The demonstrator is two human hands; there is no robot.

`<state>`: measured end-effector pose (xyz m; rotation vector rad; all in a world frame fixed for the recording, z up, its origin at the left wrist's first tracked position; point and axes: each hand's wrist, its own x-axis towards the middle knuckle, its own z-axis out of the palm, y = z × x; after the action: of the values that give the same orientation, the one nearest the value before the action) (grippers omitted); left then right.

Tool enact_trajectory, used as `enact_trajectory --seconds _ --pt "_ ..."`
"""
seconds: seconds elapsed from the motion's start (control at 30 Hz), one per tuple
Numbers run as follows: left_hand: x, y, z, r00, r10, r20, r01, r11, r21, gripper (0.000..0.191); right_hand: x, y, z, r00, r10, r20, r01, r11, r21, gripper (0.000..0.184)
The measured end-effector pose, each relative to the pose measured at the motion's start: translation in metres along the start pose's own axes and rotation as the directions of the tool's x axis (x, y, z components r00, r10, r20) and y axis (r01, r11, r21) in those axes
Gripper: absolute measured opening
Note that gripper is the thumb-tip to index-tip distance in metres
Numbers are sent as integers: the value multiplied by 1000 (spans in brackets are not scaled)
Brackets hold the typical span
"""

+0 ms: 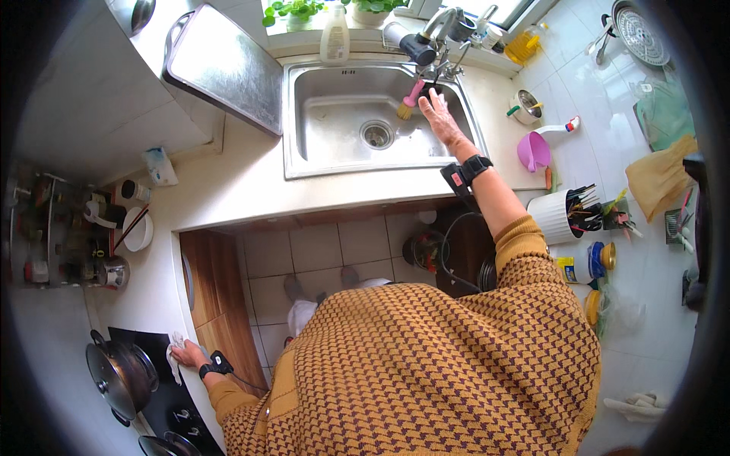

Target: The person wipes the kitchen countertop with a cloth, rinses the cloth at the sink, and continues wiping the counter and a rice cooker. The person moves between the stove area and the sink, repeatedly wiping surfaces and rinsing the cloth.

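Note:
My left hand (189, 353) presses a white cloth (175, 356) at the edge of the black glass cooktop (171, 393), where a lidded pot (120, 376) stands on a burner. My right hand (440, 118), with nothing in it, reaches over the right side of the stainless steel sink (336, 122), its fingers apart and pointing towards the tap (442, 25). Just left of its fingertips, a brush with a pink handle (412, 98) leans in the sink, bristles down. Beside that brush is a dark object, partly hidden by my fingers.
A large dark rectangular pan (228, 65) leans left of the sink. A white bottle (335, 35) stands behind the sink. On the right counter are a metal cup (524, 107), a pink scoop (534, 151) and a white ribbed holder (553, 215). A white bowl with chopsticks (138, 229) sits at left.

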<state>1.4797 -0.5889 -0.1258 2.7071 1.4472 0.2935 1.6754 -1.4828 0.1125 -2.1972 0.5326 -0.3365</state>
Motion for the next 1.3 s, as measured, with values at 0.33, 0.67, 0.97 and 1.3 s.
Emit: enact_trajectory --seconds 0.33,0.67,0.97,1.3 --pt "-6 60 22 968 184 -172 -232 919 -318 54 9 35 19 778 -578 248 624 660 -419 92" --pt "-6 230 -37 958 227 175 44 487 -872 47 -10 115 69 902 -126 414 225 954 -200 45" --pt "131 112 -39 990 76 -123 -135 786 -603 54 -60 104 63 934 157 320 -20 920 -392 36" --pt "47 215 3 805 554 -213 -571 625 -533 46 -94 65 117 846 113 521 66 948 -312 33"
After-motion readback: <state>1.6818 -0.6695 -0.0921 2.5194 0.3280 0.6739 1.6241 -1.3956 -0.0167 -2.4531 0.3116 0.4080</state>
